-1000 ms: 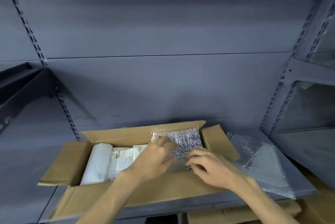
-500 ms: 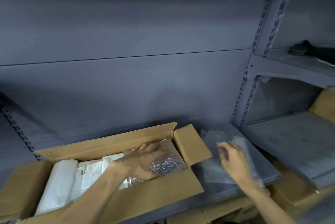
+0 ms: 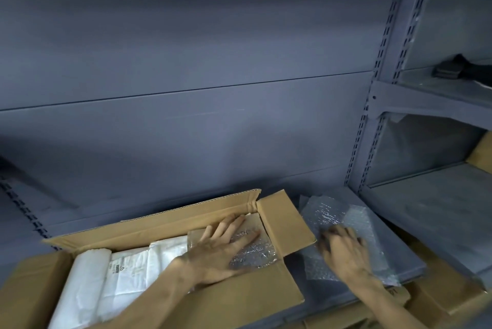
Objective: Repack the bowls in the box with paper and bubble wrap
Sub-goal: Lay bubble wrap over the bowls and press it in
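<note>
The right hand (image 3: 346,254) has left the box (image 3: 239,299) and now lies on loose bubble wrap (image 3: 330,214) on the shelf (image 3: 314,294), grip unclear; the left hand (image 3: 221,248) presses flat, ungripping, on the wrapped piece (image 3: 255,254) inside, so another layer seems next

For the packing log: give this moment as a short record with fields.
container: open brown cardboard box on a grey metal shelf
contents left: white paper-wrapped bundles
contents right: clear bubble wrap sheet lying flat
left hand: open, palm down, pressing that sheet
right hand: blurred, on loose bubble wrap sheets beside the box
bowls: none visible
</note>
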The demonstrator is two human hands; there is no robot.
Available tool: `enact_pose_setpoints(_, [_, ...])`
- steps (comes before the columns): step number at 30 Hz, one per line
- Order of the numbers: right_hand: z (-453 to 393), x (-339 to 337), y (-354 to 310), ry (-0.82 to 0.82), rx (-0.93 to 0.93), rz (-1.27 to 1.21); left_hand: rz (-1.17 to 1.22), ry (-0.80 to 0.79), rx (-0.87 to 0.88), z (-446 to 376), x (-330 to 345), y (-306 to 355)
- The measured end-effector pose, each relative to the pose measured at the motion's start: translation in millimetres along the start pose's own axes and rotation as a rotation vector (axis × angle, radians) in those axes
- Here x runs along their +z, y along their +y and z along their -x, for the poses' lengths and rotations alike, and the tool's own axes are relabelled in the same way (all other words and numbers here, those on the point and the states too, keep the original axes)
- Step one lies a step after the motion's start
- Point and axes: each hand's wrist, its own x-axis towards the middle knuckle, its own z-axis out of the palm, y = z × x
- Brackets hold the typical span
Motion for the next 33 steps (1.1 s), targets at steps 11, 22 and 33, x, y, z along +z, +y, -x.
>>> enact_pose_setpoints(11, [7, -25, 7, 0.318, 0.027, -0.319, 0.118, -0.009, 0.041, 2, -3, -6])
enact_pose_setpoints(22, [14, -40, 8, 0.404, -0.002, -0.378, 0.193, 0.022, 0.006, -10, -8, 6])
enact_pose_setpoints(33, [18, -37, 13, 0.321, 0.048, -0.421, 0.007, 0.042, -0.058, -28, -3, 22])
